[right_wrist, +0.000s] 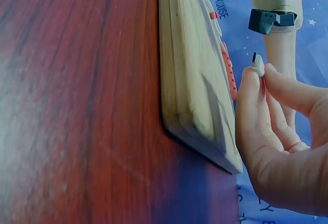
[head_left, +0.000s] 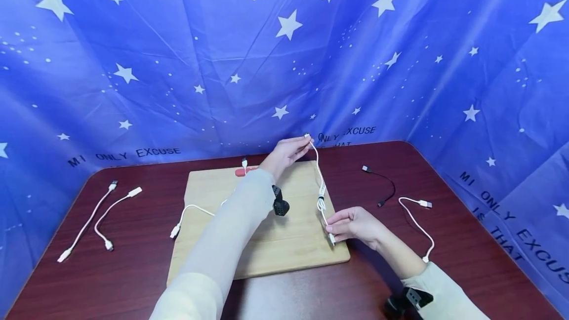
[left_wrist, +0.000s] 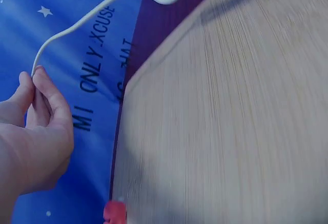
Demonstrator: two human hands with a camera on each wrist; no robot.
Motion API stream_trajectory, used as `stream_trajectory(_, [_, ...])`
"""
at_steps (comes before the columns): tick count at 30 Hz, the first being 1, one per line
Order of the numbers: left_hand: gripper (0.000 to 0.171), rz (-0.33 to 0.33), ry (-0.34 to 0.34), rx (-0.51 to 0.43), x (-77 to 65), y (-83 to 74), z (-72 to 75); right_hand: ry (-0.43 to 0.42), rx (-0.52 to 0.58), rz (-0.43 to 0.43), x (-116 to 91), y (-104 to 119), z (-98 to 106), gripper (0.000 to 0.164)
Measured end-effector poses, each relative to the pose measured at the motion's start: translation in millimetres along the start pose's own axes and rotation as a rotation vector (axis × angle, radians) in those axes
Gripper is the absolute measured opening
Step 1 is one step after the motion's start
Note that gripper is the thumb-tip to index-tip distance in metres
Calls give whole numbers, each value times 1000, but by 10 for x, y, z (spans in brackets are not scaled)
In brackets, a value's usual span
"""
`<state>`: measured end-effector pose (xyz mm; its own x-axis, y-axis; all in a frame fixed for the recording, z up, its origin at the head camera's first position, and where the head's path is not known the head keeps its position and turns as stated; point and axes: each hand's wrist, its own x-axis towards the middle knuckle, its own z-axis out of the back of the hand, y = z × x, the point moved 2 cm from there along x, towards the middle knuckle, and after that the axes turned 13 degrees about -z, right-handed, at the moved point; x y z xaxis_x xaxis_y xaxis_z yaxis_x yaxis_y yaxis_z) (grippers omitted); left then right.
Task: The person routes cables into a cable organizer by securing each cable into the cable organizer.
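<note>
A white cable (head_left: 318, 168) stretches between the two hands over the right side of the wooden board (head_left: 289, 246). Its middle is gathered into a small coil (head_left: 321, 204) with a black tie around it. At the far end, the left hand (head_left: 286, 154) pinches the cable close behind its small plug (head_left: 307, 135). Nearer the body, the right hand (head_left: 359, 226) pinches the other end between thumb and fingers. That end's plug (right_wrist: 258, 66) sticks out past the fingertips in the right wrist view. In the left wrist view the cable (left_wrist: 87, 18) runs from the fingertips toward the coil.
A red strip (head_left: 240, 172) lies at the board's far edge, with a white plug (head_left: 244, 162) beside it. Another white cable (head_left: 175, 231) crosses the board's left edge. Two white cables (head_left: 135, 192) lie on the left; a black cable (head_left: 386, 178) and a white one (head_left: 424, 204) lie right.
</note>
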<state>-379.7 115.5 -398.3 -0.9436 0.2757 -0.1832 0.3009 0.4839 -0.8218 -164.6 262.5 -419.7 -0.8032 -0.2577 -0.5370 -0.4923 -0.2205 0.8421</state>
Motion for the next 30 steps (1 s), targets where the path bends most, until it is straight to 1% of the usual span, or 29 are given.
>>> stream_trajectory(4, [35,-36,11,64,-37,-73,49,32,11,-11,12,30,-54,28])
stream_trajectory(6, [35,-32,22,102,-56,-109,75,59,20,-17,16,37,-80,26])
stream_trajectory(9, [35,-7,33,166,-81,-169,131,108,35,-27,25,45,-112,20])
stream_trajectory(12, [36,7,44,209,-114,-238,199,149,58,-45,44,55,-134,13])
stream_trajectory(19, [40,3,84,281,-195,-371,347,212,87,-60,91,100,-191,11])
stream_trajectory(22, [41,14,76,304,-219,-395,440,236,89,-62,96,111,-245,11])
stream_trajectory(25, [41,23,54,337,-244,-414,549,252,93,-69,101,121,-304,10])
stream_trajectory(30, [41,18,49,342,-298,-464,684,252,80,-73,117,147,-364,11])
